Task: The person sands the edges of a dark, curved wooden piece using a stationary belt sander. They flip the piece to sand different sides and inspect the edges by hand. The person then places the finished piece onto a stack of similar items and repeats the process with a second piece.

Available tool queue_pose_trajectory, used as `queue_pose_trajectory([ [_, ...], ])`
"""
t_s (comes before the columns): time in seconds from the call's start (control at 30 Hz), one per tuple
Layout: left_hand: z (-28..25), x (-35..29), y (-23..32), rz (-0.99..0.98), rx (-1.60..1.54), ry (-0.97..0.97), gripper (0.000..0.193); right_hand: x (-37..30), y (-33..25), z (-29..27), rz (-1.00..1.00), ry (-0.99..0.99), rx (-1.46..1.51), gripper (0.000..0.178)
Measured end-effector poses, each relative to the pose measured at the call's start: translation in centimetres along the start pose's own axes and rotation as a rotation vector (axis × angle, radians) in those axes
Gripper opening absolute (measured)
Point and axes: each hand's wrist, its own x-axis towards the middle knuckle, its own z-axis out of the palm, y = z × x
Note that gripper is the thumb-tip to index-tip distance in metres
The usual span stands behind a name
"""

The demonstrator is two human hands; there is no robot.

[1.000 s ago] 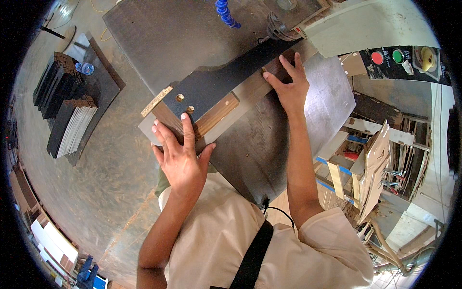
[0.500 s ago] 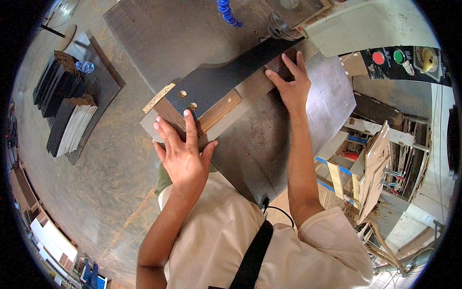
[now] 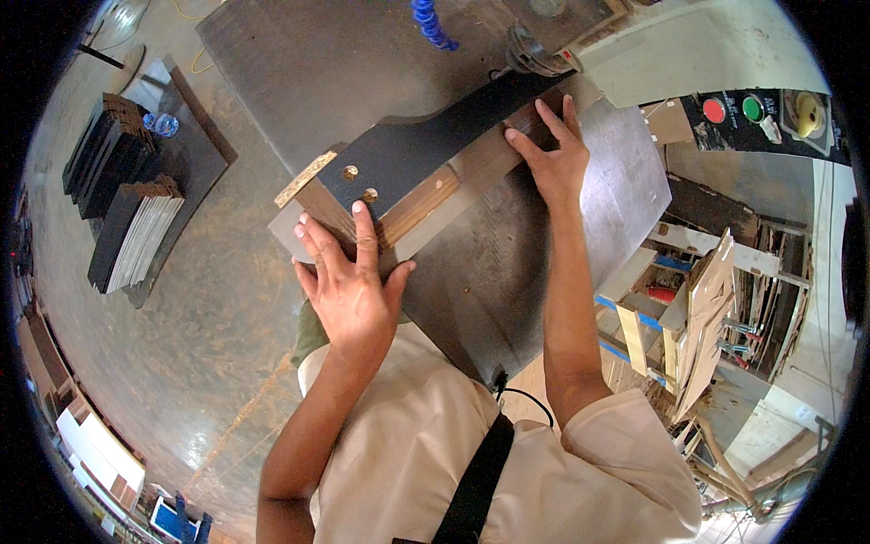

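Observation:
A black panel (image 3: pixel 421 136) with a curved far edge and two round holes near its left end lies on a wooden jig (image 3: pixel 419 207) with brown strips and a raw chipboard end piece (image 3: pixel 306 178). My left hand (image 3: pixel 352 295) rests with fingers spread on the jig's near left end, index fingertip by one of the holes. Farther along, my right hand (image 3: pixel 557 172) presses its stretched fingers and thumb on the jig's right part. The panel's far tip reaches the round metal machine head (image 3: pixel 533 50), where the contact is partly hidden.
The jig lies on a dark metal machine table (image 3: pixel 299 72). A blue coiled hose (image 3: pixel 433 25) hangs beyond it. Red and green buttons (image 3: pixel 732 111) sit at the right. Stacked black panels (image 3: pixel 109 154) stand on a board at left; a wooden rack (image 3: pixel 675 308) is at lower right.
The panel and jig have shifted slightly right and away from me, toward the machine head. Both hands have moved along with them, fingers still spread.

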Motion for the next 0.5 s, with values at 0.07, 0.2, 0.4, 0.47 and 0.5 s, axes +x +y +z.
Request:
queue_pose_trajectory([
  [0.07, 0.1, 0.0, 0.0, 0.008, -0.006, 0.01, 0.103, 0.1, -0.1, 0.0, 0.013, -0.003, 0.003, 0.067],
  [0.2, 0.3, 0.3, 0.3, 0.02, -0.004, 0.007, 0.103, 0.5, 0.8, 0.0, -0.009, -0.001, -0.028, 0.068],
  [0.4, 0.4, 1.0, 1.2, 0.023, 0.015, -0.009, 0.103, 1.1, 1.5, -0.4, -0.011, -0.002, -0.055, 0.067],
  [0.47, 0.7, 1.3, 1.5, 0.032, 0.027, -0.012, 0.103, 1.5, 1.9, -0.5, -0.004, -0.002, -0.042, 0.067],
  [0.5, 0.9, 1.5, 1.6, 0.039, 0.022, 0.001, 0.102, 1.8, 2.0, -0.5, -0.001, -0.002, -0.03, 0.067],
])
